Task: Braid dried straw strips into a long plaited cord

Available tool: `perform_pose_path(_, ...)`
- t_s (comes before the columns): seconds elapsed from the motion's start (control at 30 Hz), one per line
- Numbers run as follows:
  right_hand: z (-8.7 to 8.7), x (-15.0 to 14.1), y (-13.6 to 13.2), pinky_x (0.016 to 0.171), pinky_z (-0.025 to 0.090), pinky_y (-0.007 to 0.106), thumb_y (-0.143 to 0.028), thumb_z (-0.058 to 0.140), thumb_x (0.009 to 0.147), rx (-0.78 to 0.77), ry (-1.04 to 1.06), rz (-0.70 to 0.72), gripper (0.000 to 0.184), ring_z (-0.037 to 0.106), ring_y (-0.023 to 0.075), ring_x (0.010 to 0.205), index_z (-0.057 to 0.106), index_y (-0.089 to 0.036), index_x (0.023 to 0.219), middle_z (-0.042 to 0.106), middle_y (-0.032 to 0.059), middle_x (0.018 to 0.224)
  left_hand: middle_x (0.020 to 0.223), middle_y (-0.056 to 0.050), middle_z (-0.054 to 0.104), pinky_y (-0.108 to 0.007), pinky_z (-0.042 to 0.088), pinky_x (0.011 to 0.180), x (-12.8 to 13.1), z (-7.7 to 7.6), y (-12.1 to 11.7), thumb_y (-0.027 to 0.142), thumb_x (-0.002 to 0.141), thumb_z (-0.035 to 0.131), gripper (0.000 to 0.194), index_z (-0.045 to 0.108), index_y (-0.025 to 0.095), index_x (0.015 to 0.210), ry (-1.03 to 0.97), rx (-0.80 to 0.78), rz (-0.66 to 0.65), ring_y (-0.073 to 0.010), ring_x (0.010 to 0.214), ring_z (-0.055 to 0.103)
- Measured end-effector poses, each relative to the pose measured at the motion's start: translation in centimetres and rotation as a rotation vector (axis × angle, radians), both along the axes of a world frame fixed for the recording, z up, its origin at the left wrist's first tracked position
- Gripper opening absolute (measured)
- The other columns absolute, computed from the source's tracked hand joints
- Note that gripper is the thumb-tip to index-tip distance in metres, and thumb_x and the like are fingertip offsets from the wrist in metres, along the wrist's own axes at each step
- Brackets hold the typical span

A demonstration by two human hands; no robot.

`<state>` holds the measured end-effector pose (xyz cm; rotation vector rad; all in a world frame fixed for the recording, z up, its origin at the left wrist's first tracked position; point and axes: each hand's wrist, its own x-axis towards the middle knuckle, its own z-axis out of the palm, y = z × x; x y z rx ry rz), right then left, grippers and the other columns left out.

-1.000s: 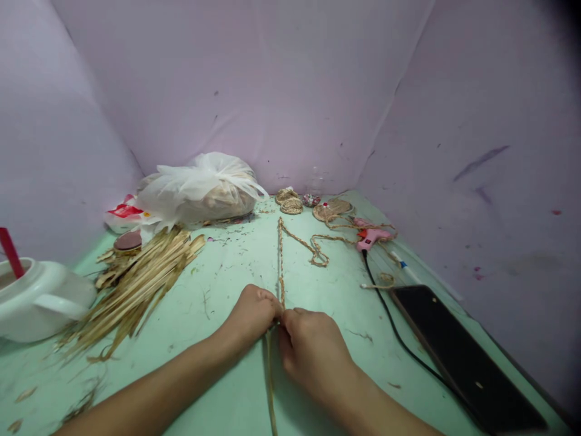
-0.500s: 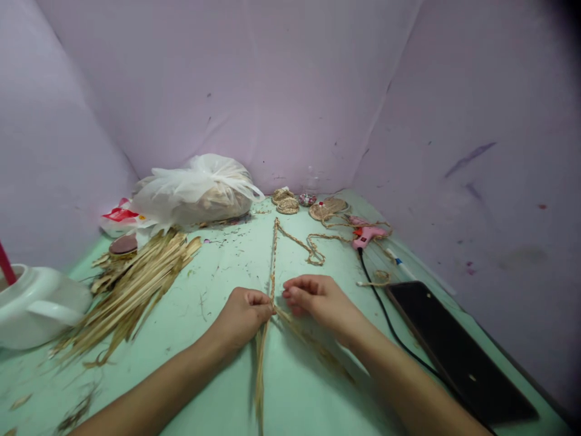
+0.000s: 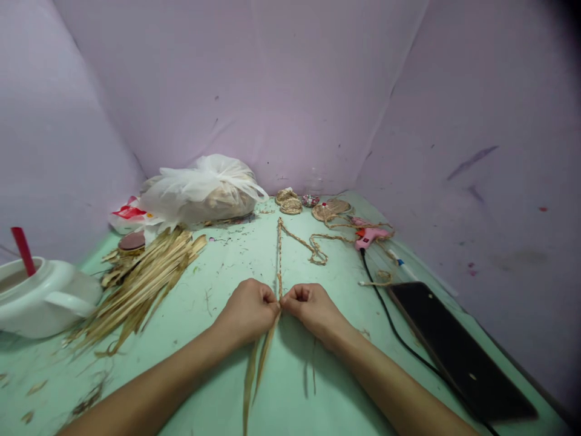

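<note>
A thin braided straw cord [image 3: 279, 254] runs straight away from me across the green table [image 3: 218, 272]. My left hand [image 3: 249, 310] and my right hand [image 3: 309, 306] meet at its near end, both closed and pinching the straw. Loose unbraided strands [image 3: 256, 369] trail from the pinch toward me. The cord's far part bends right into a loop [image 3: 318, 254] near the back.
A pile of dry straw strips [image 3: 140, 281] lies at left, beside a white pot [image 3: 43, 297] with a red stick. A white plastic bag [image 3: 202, 191] sits at the back. Coiled straw discs [image 3: 290, 203], a pink glue gun [image 3: 370, 236] with a black cable, and a dark phone [image 3: 458, 354] lie at right.
My right hand lifted off the strands, opened to the right, then came back and closed beside my left hand at the braid's end. The loose strands shifted under it.
</note>
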<state>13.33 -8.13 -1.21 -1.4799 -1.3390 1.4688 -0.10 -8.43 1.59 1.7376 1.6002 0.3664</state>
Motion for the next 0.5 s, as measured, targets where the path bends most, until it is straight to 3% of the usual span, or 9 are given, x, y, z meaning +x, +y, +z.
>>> perform_pose_path(0.07,0.1,-0.1,-0.1,0.041,0.019,0.02,-0.022,0.055,0.058,-0.021,0.013,-0.008,0.014,0.027,0.0047,0.04,0.046,-0.016,0.05,0.038,-0.0068,0.041,0.047,0.0,0.045,-0.023,0.023,0.047,0.0,0.3,-0.6,0.023,0.064,0.044,0.018,0.053,0.015,0.051,0.122,0.074,0.007,-0.0097,0.048,0.038)
perform_pose_path(0.17,0.5,-0.2,-0.4,0.042,0.023,0.02,-0.022,0.055,0.058,-0.055,0.064,0.011,0.013,0.034,0.0052,0.042,0.048,-0.015,0.049,0.046,-0.0043,0.042,0.053,-0.003,0.053,-0.024,0.024,0.049,0.3,0.8,-2.2,0.028,0.072,0.04,0.025,0.058,0.016,0.058,0.306,0.196,-0.008,-0.0125,0.051,0.044)
perform_pose_path(0.27,1.0,-0.3,-0.7,0.044,0.027,0.019,-0.022,0.056,0.06,-0.11,0.144,0.0,0.011,0.04,0.006,0.044,0.051,-0.014,0.053,0.053,-0.002,0.047,0.063,-0.008,0.06,-0.026,0.027,0.052,1.0,1.0,-3.9,0.027,0.076,0.036,0.027,0.062,0.017,0.074,0.414,0.254,-0.098,-0.017,0.056,0.051)
perform_pose_path(0.4,1.2,-0.6,-1.0,0.043,0.028,0.019,-0.022,0.056,0.062,-0.146,0.2,-0.034,0.012,0.04,0.006,0.043,0.051,-0.014,0.056,0.052,-0.002,0.048,0.073,-0.014,0.062,-0.03,0.031,0.056,1.7,0.5,-5.1,0.019,0.074,0.037,0.029,0.061,0.013,0.09,0.428,0.266,-0.247,-0.0222,0.061,0.055)
perform_pose_path(0.5,1.0,-0.7,-1.0,0.042,0.026,0.019,-0.022,0.055,0.063,-0.137,0.208,-0.03,0.013,0.036,0.0053,0.041,0.048,-0.014,0.055,0.048,-0.0033,0.046,0.068,-0.012,0.061,-0.03,0.032,0.055,1.3,0.6,-4.6,0.026,0.075,0.039,0.026,0.062,0.014,0.077,0.29,0.254,-0.247,-0.0206,0.058,0.054)
